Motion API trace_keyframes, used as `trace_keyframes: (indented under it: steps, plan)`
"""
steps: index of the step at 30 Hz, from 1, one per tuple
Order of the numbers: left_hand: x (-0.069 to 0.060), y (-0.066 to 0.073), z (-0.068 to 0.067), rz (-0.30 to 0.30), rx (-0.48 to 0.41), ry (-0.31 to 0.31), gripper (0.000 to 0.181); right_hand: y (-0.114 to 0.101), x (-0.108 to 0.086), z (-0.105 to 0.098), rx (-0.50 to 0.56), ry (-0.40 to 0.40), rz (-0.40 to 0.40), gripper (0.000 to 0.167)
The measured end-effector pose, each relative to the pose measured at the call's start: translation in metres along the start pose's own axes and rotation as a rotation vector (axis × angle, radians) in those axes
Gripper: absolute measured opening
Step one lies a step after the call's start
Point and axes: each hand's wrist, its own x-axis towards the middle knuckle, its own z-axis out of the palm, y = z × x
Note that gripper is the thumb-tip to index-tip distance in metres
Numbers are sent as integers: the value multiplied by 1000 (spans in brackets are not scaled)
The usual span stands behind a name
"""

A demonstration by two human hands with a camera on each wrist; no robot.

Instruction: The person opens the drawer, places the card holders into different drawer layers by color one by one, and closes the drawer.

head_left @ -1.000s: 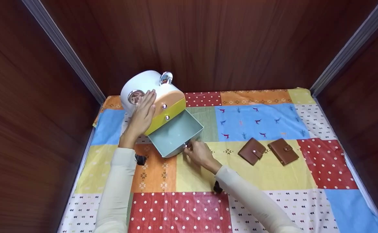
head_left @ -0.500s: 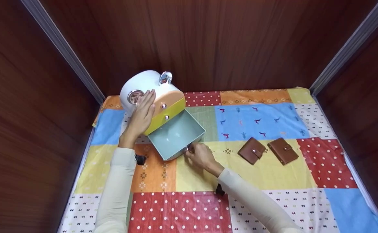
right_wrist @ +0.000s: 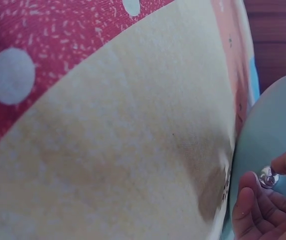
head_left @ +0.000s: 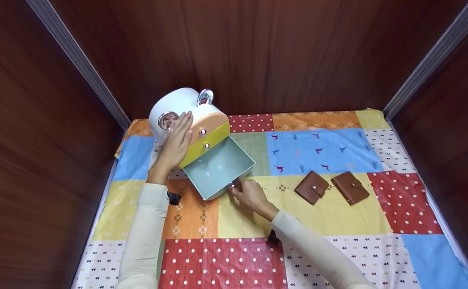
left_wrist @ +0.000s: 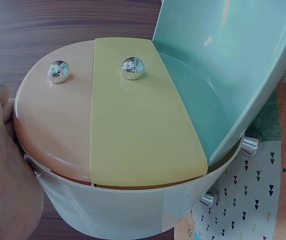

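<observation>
A white rounded cabinet (head_left: 181,100) has an orange drawer (head_left: 213,120), a yellow drawer (head_left: 217,136) and a pulled-out mint drawer (head_left: 217,164) with nothing visible inside. My left hand (head_left: 175,142) lies with extended fingers on the cabinet's side and top; in the left wrist view that hand (left_wrist: 8,170) touches the shell beside the orange front (left_wrist: 58,115). With curled fingers my right hand (head_left: 252,195) pinches the mint drawer's silver knob. The right wrist view shows the knob (right_wrist: 268,177) between the thumb and fingers of that hand (right_wrist: 275,210).
Two brown leather wallets, one (head_left: 310,187) left of the other (head_left: 351,188), lie on the patchwork cloth (head_left: 338,220) to the right. Dark wooden panels (head_left: 258,56) stand behind and at both sides. A silver ring handle (head_left: 205,97) sticks up from the cabinet's top.
The mint drawer has come out slightly farther toward the lower right, together with my right hand. My left hand has stayed in place on the cabinet.
</observation>
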Motion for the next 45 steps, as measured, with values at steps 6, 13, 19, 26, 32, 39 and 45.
trace_keyframes:
  steps: [6, 13, 19, 26, 32, 39, 45]
  plan:
    - [0, 0, 1, 10, 8, 7, 54, 2, 0, -2, 11, -30, -12, 21]
    - [0, 0, 1, -17, 14, -9, 55, 6, -3, -8, 56, -82, 16, 23]
    - [0, 1, 0, -16, 12, -8, 55, 13, -5, -22, 64, -63, 50, 20]
    - [0, 0, 1, -13, 14, -6, 55, 24, -6, -47, 136, -5, 81, 25]
    - [-1, 0, 1, 6, -7, 15, 53, 35, -7, -66, 147, 62, 113, 24]
    - [0, 1, 0, 16, -3, 14, 54, 47, -6, -85, 117, 114, 135, 23]
    - [0, 2, 0, 3, 3, 7, 54, 54, -8, -99, 113, 140, 146, 24]
